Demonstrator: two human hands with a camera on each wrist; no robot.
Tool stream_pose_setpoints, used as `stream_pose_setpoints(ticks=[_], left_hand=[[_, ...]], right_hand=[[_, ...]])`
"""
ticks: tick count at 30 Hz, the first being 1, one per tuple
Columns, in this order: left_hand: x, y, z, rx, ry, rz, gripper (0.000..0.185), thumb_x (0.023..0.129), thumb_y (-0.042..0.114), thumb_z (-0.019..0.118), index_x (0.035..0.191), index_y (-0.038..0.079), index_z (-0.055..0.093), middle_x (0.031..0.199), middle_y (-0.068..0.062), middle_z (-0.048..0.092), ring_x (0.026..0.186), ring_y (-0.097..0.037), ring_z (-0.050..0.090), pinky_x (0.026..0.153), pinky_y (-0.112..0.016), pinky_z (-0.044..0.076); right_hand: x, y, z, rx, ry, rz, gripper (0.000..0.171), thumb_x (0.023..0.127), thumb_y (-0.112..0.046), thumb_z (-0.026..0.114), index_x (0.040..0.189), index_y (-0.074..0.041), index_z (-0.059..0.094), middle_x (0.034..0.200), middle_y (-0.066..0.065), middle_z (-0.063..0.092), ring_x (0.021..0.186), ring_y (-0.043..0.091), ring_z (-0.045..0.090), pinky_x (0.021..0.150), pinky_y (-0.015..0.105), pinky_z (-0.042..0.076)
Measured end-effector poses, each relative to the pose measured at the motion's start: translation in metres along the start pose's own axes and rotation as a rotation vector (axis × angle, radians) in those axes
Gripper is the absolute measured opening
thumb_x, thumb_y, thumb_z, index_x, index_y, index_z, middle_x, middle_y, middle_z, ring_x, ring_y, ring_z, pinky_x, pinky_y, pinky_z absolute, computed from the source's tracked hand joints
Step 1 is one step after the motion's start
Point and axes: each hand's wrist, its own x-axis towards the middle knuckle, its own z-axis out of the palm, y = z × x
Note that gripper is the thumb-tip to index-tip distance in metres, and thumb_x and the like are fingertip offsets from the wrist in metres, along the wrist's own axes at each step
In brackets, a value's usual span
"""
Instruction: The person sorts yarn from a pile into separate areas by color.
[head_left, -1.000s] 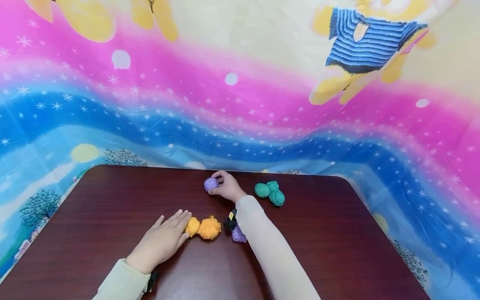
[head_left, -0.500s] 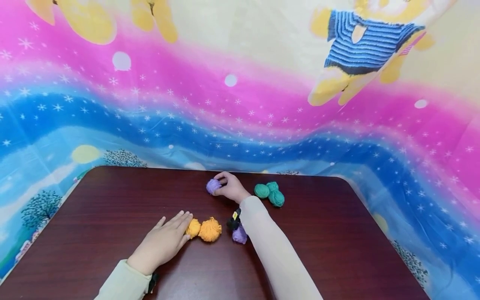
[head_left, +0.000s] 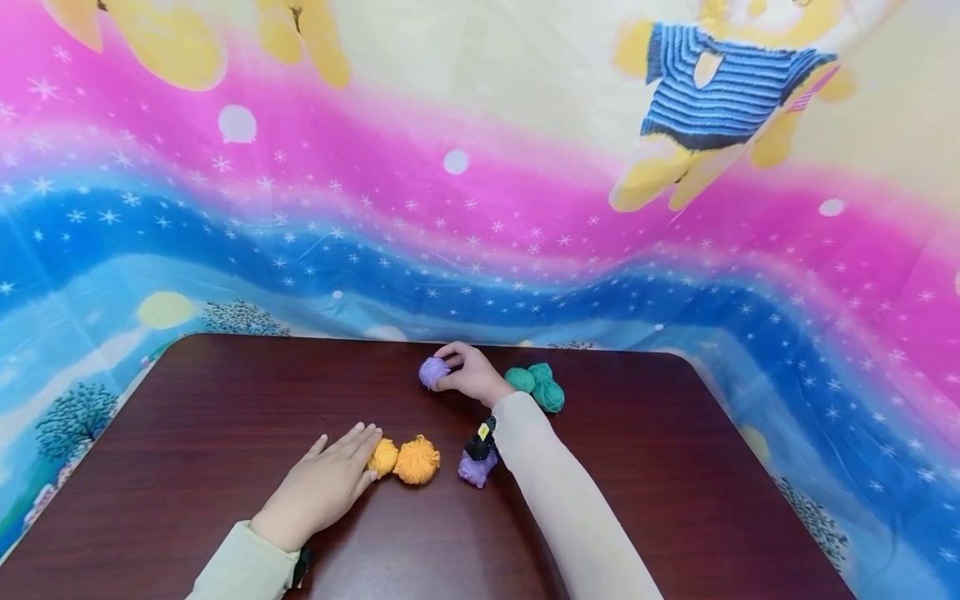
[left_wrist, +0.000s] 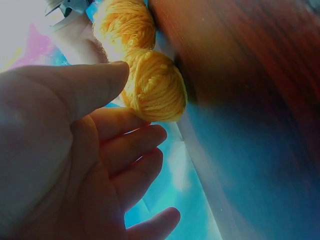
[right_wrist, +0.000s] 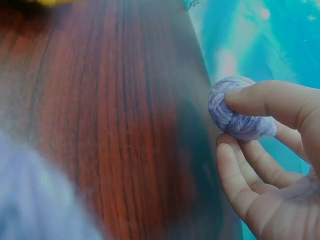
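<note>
Dark wooden table point(head_left: 225, 433) holds it all: right hand point(head_left: 472, 375) pinches the purple yarn ball point(head_left: 433, 372) near the far edge, while left hand point(head_left: 326, 483), fingers straight, touches the nearer orange yarn ball point(head_left: 384, 457).

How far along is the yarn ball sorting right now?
Done: green balls sit clustered, orange balls sit paired by the flat left hand. In hand: the right hand grips one purple ball. Left: the other purple ball lies apart, near the sleeve.
</note>
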Motion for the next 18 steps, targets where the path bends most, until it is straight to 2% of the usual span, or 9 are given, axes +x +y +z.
stream_pose_setpoints(ticks=[8, 11, 18], left_hand=[[0.0, -0.002, 0.002, 0.016, 0.017, 0.004, 0.055, 0.1, 0.028, 0.065, 0.147, 0.001, 0.052, 0.151, -0.014, 0.051, 0.143, -0.031, 0.044, 0.11, -0.064, 0.035], [0.0, -0.002, 0.0, 0.013, 0.006, -0.002, 0.055, 0.1, 0.028, 0.064, 0.147, 0.001, 0.052, 0.152, -0.015, 0.05, 0.143, -0.032, 0.043, 0.111, -0.064, 0.035], [0.0, 0.0, 0.001, 0.004, -0.007, 0.002, 0.056, 0.1, 0.029, 0.064, 0.147, 0.002, 0.052, 0.152, -0.014, 0.05, 0.143, -0.032, 0.043, 0.11, -0.065, 0.035]], right_hand=[[-0.014, 0.005, -0.012, 0.111, 0.012, -0.029, 0.048, 0.081, 0.002, 0.082, 0.123, -0.009, 0.064, 0.119, 0.015, 0.059, 0.099, 0.024, 0.065, 0.082, 0.035, 0.057], [-0.024, 0.004, -0.016, 0.16, 0.017, -0.028, 0.049, 0.082, 0.001, 0.082, 0.126, -0.01, 0.064, 0.122, 0.016, 0.058, 0.1, 0.026, 0.068, 0.085, 0.037, 0.058], [-0.054, 0.002, -0.028, 0.222, 0.05, -0.077, 0.051, 0.085, -0.004, 0.081, 0.131, -0.014, 0.062, 0.127, 0.012, 0.062, 0.105, 0.026, 0.065, 0.087, 0.037, 0.056]])
